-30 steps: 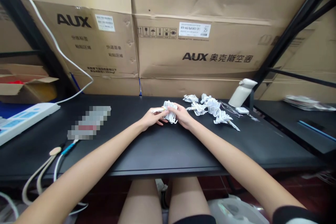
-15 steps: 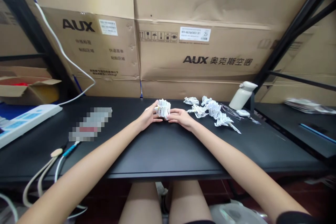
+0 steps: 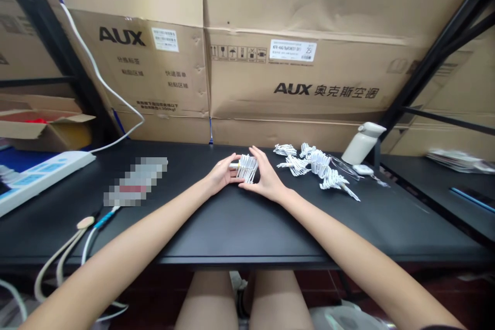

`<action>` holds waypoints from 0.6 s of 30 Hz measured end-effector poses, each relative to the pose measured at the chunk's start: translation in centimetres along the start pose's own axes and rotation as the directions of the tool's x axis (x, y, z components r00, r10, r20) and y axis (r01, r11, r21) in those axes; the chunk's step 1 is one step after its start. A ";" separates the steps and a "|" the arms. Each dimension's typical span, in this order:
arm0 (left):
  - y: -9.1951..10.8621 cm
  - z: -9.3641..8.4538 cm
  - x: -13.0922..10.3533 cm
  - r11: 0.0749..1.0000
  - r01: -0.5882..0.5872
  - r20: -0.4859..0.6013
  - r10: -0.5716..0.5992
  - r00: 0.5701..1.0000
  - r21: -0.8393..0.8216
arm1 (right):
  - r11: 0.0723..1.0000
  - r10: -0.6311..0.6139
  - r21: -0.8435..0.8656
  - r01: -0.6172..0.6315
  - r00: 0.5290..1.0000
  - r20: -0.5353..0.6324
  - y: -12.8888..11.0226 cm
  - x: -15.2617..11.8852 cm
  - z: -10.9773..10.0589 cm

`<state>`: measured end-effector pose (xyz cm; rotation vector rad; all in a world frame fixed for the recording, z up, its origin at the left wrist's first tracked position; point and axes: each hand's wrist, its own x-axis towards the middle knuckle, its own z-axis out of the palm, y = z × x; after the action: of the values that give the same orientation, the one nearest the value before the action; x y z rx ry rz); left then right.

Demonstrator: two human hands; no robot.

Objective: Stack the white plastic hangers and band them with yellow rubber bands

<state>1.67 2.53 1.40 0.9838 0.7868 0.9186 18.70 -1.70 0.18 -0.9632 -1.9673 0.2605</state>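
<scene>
Between my hands, above the black tabletop, is a white ribbed bundle point(image 3: 247, 169) of thin parallel strips, with a pale stem and a touch of yellow at its left side. I cannot make out its exact kind. My left hand point(image 3: 222, 175) grips the stem end, thumb on top and fingers underneath. My right hand point(image 3: 266, 178) curves round the other end, thumb below and fingers above, touching the strips. To the right of my hands lies a loose group of similar white ribbed pieces point(image 3: 320, 163), some with a stick-like end.
A white bottle point(image 3: 363, 143), glasses point(image 3: 344, 166) and a small white case point(image 3: 363, 169) are at the back right. A power strip point(image 3: 46, 178), a blurred device point(image 3: 135, 183) and cables point(image 3: 91, 237) lie left. Cardboard boxes point(image 3: 247, 82) wall off the back.
My right hand has opened wider and turned upright, its fingers now above and thumb below the bundle. The bundle has tilted slightly. My view has shifted a little.
</scene>
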 end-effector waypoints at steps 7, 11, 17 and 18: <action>-0.1 0.3 -0.3 0.992 0.083 0.054 -0.078 0.995 -0.097 | 0.986 -0.133 -0.106 0.133 0.991 0.007 0.3 0.0 -0.1; 0.1 0.5 -0.4 0.997 0.060 0.054 -0.057 0.997 -0.053 | 0.995 -0.055 -0.083 0.052 0.998 -0.025 0.9 -0.1 0.2; 0.0 0.6 -0.5 0.979 -0.074 0.099 0.056 0.994 0.191 | 0.997 0.052 -0.051 -0.054 0.998 -0.039 0.9 -0.2 0.5; 0.0 0.5 -0.6 0.975 -0.086 0.098 0.067 0.993 0.206 | 0.997 0.069 -0.044 -0.071 0.997 -0.043 0.8 -0.2 0.5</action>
<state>1.91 1.81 1.67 1.2401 0.7840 0.8625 18.76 -1.17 -0.67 -1.0603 -1.9110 0.2344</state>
